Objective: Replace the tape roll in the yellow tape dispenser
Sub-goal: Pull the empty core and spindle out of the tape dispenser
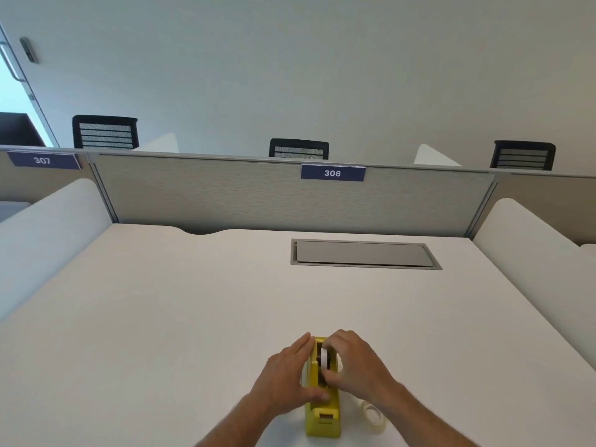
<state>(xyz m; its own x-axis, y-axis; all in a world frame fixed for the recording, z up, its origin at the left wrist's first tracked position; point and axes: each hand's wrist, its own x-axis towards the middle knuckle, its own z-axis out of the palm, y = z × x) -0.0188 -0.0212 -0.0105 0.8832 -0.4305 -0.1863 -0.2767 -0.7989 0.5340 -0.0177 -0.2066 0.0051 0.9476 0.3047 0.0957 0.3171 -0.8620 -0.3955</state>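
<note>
The yellow tape dispenser stands on the white desk near the front edge, its cutter end toward me. My left hand presses against its left side, thumb across the top. My right hand pinches a white tape roll that sits in the dispenser's well. A second, clear tape roll lies flat on the desk to the right of the dispenser, partly hidden under my right forearm.
A grey cable hatch is set into the desk at the back right. A grey partition with the label 306 closes the far side, and white side dividers flank the desk. Black chairs stand beyond.
</note>
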